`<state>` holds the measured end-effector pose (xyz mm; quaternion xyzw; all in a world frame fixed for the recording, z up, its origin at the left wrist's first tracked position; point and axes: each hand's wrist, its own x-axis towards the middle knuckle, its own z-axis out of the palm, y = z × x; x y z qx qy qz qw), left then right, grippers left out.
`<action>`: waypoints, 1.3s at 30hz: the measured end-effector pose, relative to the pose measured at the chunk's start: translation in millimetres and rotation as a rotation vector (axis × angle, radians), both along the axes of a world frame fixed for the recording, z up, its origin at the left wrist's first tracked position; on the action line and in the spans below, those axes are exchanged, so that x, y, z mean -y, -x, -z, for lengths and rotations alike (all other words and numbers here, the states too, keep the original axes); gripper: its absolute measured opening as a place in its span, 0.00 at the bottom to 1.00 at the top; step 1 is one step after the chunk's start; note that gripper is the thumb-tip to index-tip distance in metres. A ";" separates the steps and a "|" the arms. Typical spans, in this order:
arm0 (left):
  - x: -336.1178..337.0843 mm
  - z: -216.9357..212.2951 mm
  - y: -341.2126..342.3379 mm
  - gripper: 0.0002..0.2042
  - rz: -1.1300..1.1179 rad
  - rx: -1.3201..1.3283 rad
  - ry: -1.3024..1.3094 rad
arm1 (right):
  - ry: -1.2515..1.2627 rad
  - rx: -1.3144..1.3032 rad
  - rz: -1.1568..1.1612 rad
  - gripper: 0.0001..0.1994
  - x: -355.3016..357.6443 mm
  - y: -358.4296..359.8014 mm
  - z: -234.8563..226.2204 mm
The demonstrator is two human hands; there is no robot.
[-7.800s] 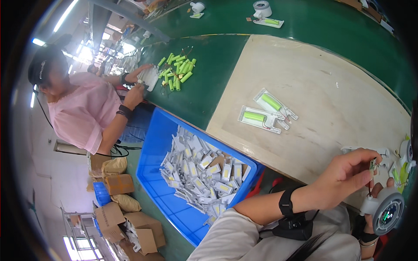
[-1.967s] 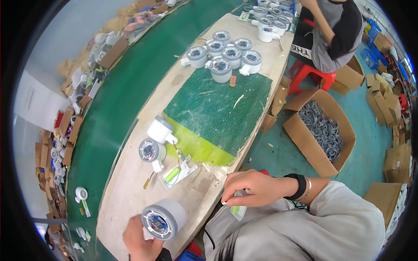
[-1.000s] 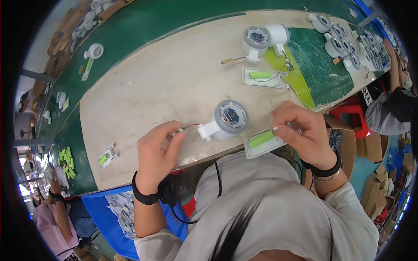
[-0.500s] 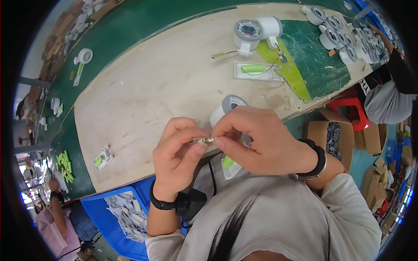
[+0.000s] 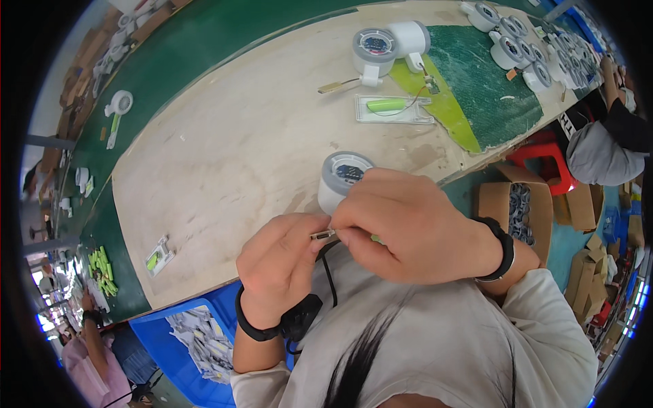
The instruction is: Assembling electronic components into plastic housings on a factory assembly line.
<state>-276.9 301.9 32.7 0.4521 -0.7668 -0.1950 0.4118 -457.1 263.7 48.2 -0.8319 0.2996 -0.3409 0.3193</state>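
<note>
Two-handed pinch: we bring both sets of fingertips together over the near edge of the worktop (image 5: 204, 183).
Left hand: our left hand (image 5: 282, 258) is nearly closed, thumb and fingers pinching a small circuit board (image 5: 322, 235).
Right hand: our right hand (image 5: 415, 228) is curled, thumb and forefinger closed on a small pale piece (image 5: 332, 232) at the board's right end; our fingers hide most of it.
Small board: we have it between the two hands, just in front of a grey-rimmed round housing (image 5: 345, 175) that the right hand partly covers.
Green sliver: we see a bit of light green (image 5: 376, 239) beneath the right hand, the rest hidden.
Far worktop: we see another round housing (image 5: 375, 51) touching a white housing (image 5: 410, 37), and near them a clear holder (image 5: 415, 119) bearing a green cell (image 5: 386, 105).
Left side: we have a smaller holder (image 5: 160, 258) on the worktop, and a blue bin (image 5: 160, 340) of pale parts (image 5: 204, 336) below the edge.
Right side: we see a cardboard box (image 5: 493, 204) of grey rings (image 5: 520, 211) near a red stool (image 5: 544, 163).
</note>
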 end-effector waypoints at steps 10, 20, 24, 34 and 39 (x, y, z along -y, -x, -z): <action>-3.7 4.9 14.1 0.07 -0.198 0.030 0.120 | 0.078 0.176 0.185 0.09 -18.8 -13.7 8.1; -1.3 7.6 5.1 0.06 -0.164 -0.019 0.024 | 0.024 0.070 0.073 0.09 -11.8 -9.0 6.0; -9.7 20.4 -18.4 0.09 -0.036 -0.221 -0.022 | -0.204 0.113 0.065 0.18 17.3 30.0 -8.6; -21.7 40.0 -33.4 0.07 0.075 -0.843 -0.632 | -0.432 0.002 -0.137 0.33 34.6 9.0 40.7; -37.0 32.1 -42.0 0.10 0.085 -1.169 -0.789 | -0.174 0.033 -0.095 0.33 33.0 5.1 1.0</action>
